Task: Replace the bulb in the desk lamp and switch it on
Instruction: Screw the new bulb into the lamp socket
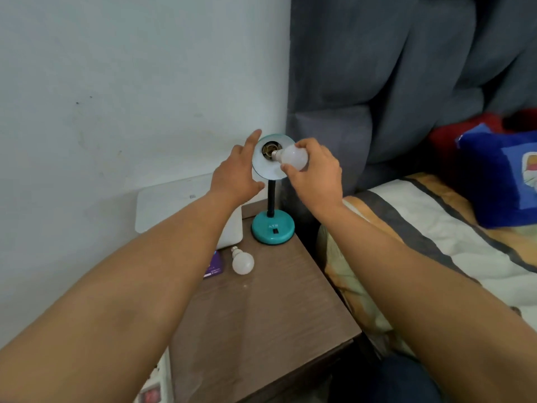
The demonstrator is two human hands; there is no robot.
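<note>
A teal desk lamp stands at the back of the brown bedside table, its round base (272, 230) bearing a black switch. Its shade (263, 167) is tipped toward me, showing the open socket (268, 148). My left hand (236, 173) grips the shade's left rim, index finger stretched up. My right hand (315, 171) holds a white bulb (293, 158) by its globe, with the metal screw base at the socket's mouth. A second white bulb (243, 261) lies loose on the table in front of the lamp base.
A white flat box (174, 205) leans against the wall left of the lamp. A purple card (214, 267) lies beside the loose bulb. The table (261, 330) meets a bed (436, 242) on the right, with a blue pillow (499, 175) and grey curtain (406, 68) behind.
</note>
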